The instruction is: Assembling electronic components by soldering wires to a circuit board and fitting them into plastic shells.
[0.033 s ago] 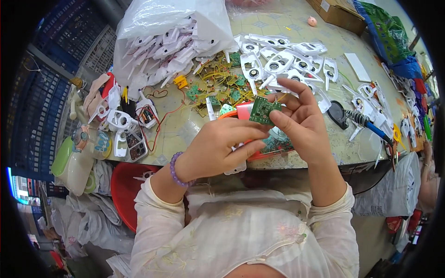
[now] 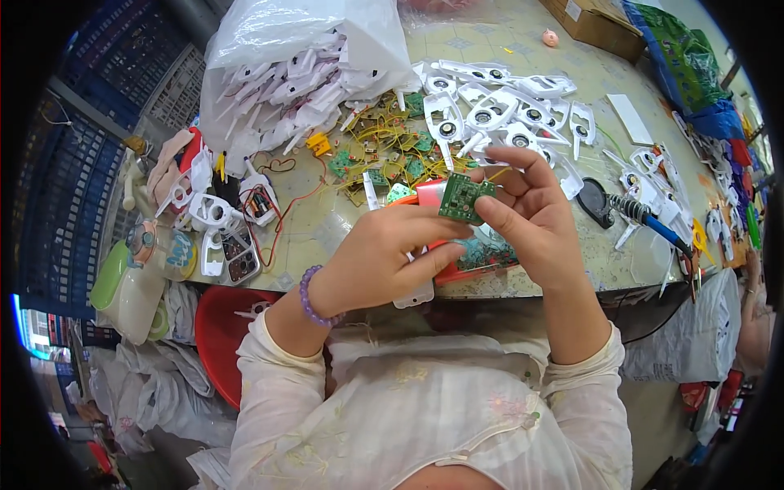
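Observation:
A green circuit board (image 2: 460, 198) with small parts soldered on it is pinched between the thumb and fingers of my right hand (image 2: 531, 220), tilted above the table edge. A thin yellow wire shows by those fingers. My left hand (image 2: 392, 253), a purple bead bracelet at its wrist, reaches in from the left. Its index finger is stretched toward the board's lower edge, with the thumb apart from it; whether it touches the board I cannot tell. Under this hand a white plastic piece (image 2: 415, 295) shows in part. Below the board, an orange-red basket (image 2: 457, 273) holds more green boards.
Wired circuit boards (image 2: 400, 147) lie piled beyond my hands, beside white plastic housings (image 2: 498, 114). A clear bag (image 2: 302, 73) of white parts stands back left. At right, a soldering iron (image 2: 653, 224) rests near a black round lid (image 2: 594, 202). A red tub (image 2: 216, 343) sits below left.
My left thumb and fingers have shifted slightly left. The fingers of my right hand have moved a little, with the board still in their pinch.

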`<state>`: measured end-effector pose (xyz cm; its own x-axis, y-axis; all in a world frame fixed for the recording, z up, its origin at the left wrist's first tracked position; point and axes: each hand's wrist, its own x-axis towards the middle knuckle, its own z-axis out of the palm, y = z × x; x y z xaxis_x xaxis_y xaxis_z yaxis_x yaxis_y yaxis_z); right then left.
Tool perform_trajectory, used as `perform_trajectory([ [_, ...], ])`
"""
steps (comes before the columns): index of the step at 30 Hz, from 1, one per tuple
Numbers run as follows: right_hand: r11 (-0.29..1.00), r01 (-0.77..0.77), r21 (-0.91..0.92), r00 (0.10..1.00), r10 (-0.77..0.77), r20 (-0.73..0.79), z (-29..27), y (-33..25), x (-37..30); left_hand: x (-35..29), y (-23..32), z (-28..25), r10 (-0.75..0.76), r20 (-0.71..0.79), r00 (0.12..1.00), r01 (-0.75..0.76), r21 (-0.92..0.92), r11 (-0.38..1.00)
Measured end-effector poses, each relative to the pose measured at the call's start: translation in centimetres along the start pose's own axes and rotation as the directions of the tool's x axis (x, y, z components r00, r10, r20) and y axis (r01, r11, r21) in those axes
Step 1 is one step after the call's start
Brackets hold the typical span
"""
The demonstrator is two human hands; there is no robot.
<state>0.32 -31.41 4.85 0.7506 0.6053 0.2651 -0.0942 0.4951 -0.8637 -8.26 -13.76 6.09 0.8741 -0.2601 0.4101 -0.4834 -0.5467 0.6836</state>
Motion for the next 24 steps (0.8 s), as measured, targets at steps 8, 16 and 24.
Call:
perform_trajectory([
  [8,0.865,0.04,-0.501,0.993,0.019,0.112,-1.8,0.7,-0.2,0.3,-3.3,-0.6,-0.189,0.075,0.979,0.196,-0.099,0.976],
  [16,0.387,0.285,-0.877,0.958,-0.075,0.278,-2.4,1.1,-0.4,-1.7,-2.6,-1.1,-0.155,-0.239,0.959,0.222,0.285,0.932],
  [24,0.333,0.294,-0.896,0.954,-0.161,0.253,-2.0,1.6,-0.6,-2.6,-2.2,2.6,-0.407,-0.45,0.795,0.442,-0.031,0.897],
])
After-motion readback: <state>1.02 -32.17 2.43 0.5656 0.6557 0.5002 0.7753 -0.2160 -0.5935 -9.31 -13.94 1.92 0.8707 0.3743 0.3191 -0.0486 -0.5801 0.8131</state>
